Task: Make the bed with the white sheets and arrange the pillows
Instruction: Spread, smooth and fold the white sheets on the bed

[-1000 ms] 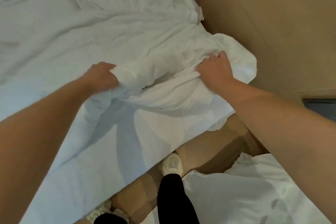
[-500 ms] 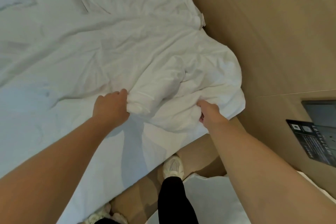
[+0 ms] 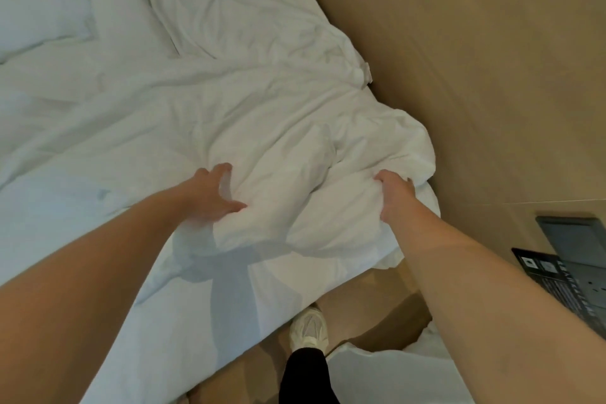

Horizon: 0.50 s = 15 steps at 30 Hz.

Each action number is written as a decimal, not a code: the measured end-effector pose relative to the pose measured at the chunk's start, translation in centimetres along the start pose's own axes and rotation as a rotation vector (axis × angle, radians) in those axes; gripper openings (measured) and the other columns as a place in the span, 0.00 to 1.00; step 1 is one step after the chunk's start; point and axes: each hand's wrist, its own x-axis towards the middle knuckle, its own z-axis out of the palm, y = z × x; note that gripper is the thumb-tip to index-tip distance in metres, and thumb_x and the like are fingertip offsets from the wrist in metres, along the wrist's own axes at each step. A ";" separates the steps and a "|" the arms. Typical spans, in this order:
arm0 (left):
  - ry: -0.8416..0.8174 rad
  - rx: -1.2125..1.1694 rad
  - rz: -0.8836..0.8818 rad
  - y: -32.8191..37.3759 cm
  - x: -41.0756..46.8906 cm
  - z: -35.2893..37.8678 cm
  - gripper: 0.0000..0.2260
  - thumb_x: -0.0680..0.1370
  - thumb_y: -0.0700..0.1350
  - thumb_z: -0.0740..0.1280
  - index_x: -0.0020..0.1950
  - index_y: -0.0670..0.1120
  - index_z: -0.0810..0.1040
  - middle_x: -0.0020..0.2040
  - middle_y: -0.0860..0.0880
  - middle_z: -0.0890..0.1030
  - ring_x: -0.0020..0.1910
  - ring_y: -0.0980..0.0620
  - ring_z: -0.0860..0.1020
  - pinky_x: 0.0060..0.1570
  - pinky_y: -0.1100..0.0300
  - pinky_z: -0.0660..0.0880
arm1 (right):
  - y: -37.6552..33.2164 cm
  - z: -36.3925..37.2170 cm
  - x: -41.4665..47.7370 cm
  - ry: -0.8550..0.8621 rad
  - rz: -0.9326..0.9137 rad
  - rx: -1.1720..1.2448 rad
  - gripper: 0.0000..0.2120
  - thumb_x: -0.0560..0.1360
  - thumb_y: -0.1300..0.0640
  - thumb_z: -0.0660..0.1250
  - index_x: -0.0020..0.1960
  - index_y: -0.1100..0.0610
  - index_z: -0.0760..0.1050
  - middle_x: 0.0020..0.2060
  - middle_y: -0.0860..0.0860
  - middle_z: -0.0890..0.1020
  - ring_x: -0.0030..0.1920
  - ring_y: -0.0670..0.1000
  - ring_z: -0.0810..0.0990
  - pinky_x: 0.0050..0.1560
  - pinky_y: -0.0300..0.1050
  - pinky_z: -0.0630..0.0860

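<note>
Landmark: we gave all posns relative to the tan wall (image 3: 475, 75).
Sheet posn: the white sheet (image 3: 295, 200) lay bunched into a puffy roll at the corner of the bed (image 3: 196, 321) just beside the wall. The rest spread rumpled away from the wall.
L hand: the L hand (image 3: 211, 195) sat on the roll's end farther from the wall, fingers curved over the top fold, thumb along the lower side. We read it as a loose clasp, not a fist.
R hand: the R hand (image 3: 395, 198) clenched a wad of the same roll on the side nearer the wall, fingertips buried in cloth.
Weight: we judged it light but bulky. It looked padded, so some drag was likely.
Stiffness: soft, no shape of its own; it would sag btwn two grips.
Surface: matte, prob. not slippery; not fragile.
Where to hold: by an edge or corner, hands well apart, rather than mid-bunch. The hem was hidden in the folds, so we couldn't tell where it ran.
Risk: hauling on the wad could pull the layer beneath off the corner by the wall.
Pillow: one pillow (image 3: 39, 16) lay far from the wall, not yet arranged.
Other: more white bedding (image 3: 393, 377) lay on the floor near the wall.
</note>
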 end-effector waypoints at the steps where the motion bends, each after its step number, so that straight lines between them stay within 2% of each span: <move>1: -0.065 0.052 0.011 -0.2 0.2 1.3 0.41 0.70 0.63 0.72 0.76 0.57 0.55 0.70 0.42 0.64 0.66 0.38 0.70 0.67 0.45 0.68 | 0.5 0.2 0.1 -0.045 -0.067 -0.156 0.29 0.75 0.61 0.67 0.74 0.54 0.62 0.63 0.51 0.73 0.62 0.59 0.74 0.61 0.49 0.73; 3: -0.193 0.203 0.025 -0.5 0.0 3.2 0.38 0.70 0.61 0.72 0.76 0.57 0.58 0.69 0.43 0.62 0.66 0.40 0.70 0.67 0.49 0.68 | 1.8 0.1 -0.7 -0.194 -0.167 -0.616 0.24 0.79 0.63 0.62 0.74 0.59 0.63 0.64 0.54 0.72 0.64 0.60 0.72 0.60 0.47 0.71; 5: -0.200 0.260 0.015 -0.4 -0.6 3.5 0.35 0.70 0.61 0.72 0.74 0.57 0.62 0.68 0.45 0.62 0.65 0.42 0.71 0.66 0.50 0.69 | 2.5 -0.9 -0.3 -0.268 -0.183 -0.900 0.21 0.79 0.63 0.62 0.71 0.60 0.65 0.65 0.55 0.73 0.65 0.58 0.72 0.63 0.46 0.69; 6: -0.122 0.251 0.015 -0.1 -1.0 3.1 0.34 0.70 0.62 0.72 0.72 0.56 0.65 0.67 0.46 0.64 0.64 0.44 0.72 0.64 0.50 0.69 | 2.3 -1.7 -0.3 -0.308 -0.168 -0.873 0.25 0.78 0.62 0.65 0.73 0.59 0.63 0.64 0.54 0.72 0.66 0.58 0.71 0.64 0.47 0.69; 8: 0.085 0.207 0.097 1.3 -1.4 2.9 0.34 0.68 0.66 0.69 0.70 0.55 0.65 0.66 0.48 0.67 0.63 0.45 0.71 0.61 0.48 0.71 | 1.7 -3.1 0.1 -0.361 -0.024 -0.535 0.40 0.74 0.55 0.73 0.77 0.51 0.54 0.66 0.50 0.71 0.66 0.56 0.70 0.67 0.54 0.69; 9: 0.127 0.157 0.160 2.4 -1.8 3.0 0.38 0.67 0.68 0.69 0.71 0.55 0.62 0.67 0.49 0.67 0.64 0.45 0.70 0.60 0.47 0.71 | 1.6 -3.3 0.5 -0.397 0.039 -0.390 0.43 0.72 0.52 0.76 0.78 0.47 0.53 0.67 0.48 0.71 0.65 0.54 0.72 0.66 0.57 0.71; 11: 0.053 0.113 0.244 4.4 -2.7 4.3 0.47 0.64 0.70 0.70 0.76 0.55 0.52 0.68 0.49 0.64 0.64 0.44 0.70 0.60 0.45 0.72 | 2.3 -2.3 0.5 -0.500 0.061 -0.309 0.45 0.70 0.52 0.77 0.78 0.44 0.54 0.69 0.47 0.72 0.64 0.53 0.74 0.65 0.58 0.73; 12: 0.010 0.176 0.246 5.0 -3.0 5.3 0.48 0.66 0.67 0.71 0.77 0.55 0.49 0.67 0.48 0.64 0.62 0.44 0.71 0.59 0.45 0.73 | 2.8 -1.5 0.4 -0.509 0.029 -0.327 0.45 0.70 0.53 0.77 0.78 0.45 0.54 0.70 0.48 0.71 0.65 0.53 0.74 0.66 0.57 0.72; 13: 0.011 0.265 0.224 5.1 -3.2 6.2 0.44 0.69 0.60 0.72 0.77 0.53 0.49 0.65 0.47 0.65 0.60 0.44 0.73 0.56 0.47 0.75 | 3.2 -0.6 0.0 -0.479 -0.034 -0.380 0.44 0.71 0.54 0.76 0.79 0.48 0.54 0.72 0.49 0.70 0.67 0.53 0.72 0.68 0.54 0.70; 15: 0.177 0.369 0.144 4.4 -3.1 6.3 0.27 0.76 0.47 0.66 0.72 0.50 0.60 0.58 0.45 0.73 0.54 0.43 0.77 0.49 0.53 0.75 | 2.7 0.8 -0.7 -0.368 -0.254 -0.512 0.38 0.75 0.59 0.71 0.78 0.54 0.54 0.73 0.51 0.67 0.71 0.54 0.67 0.69 0.43 0.63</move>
